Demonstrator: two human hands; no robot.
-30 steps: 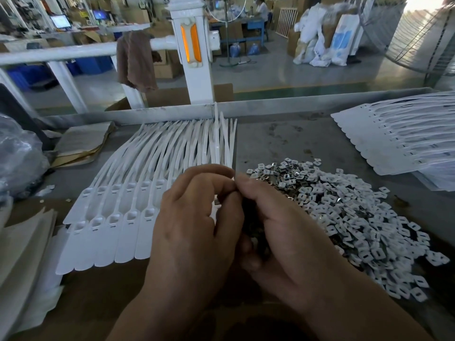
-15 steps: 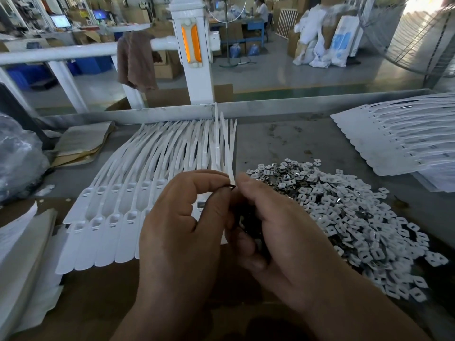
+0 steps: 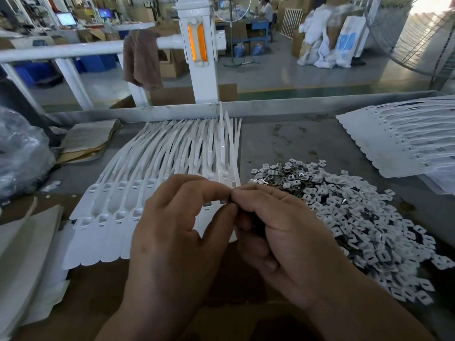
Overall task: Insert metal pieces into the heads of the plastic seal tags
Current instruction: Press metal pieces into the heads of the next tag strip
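Pinched between fingertips of left hand (image 3: 172, 242) and right hand (image 3: 290, 242): small dark piece (image 3: 229, 200); tags (image 3: 118, 212) at 10 o'clock, pile (image 3: 357, 217) at 3 o'clock.

No readable text, blue print on white sacks (image 3: 348, 43) too blurred

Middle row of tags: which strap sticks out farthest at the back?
The strap near the right end: its tip reaches highest up the metal rail, clearly past its neighbours' tips.
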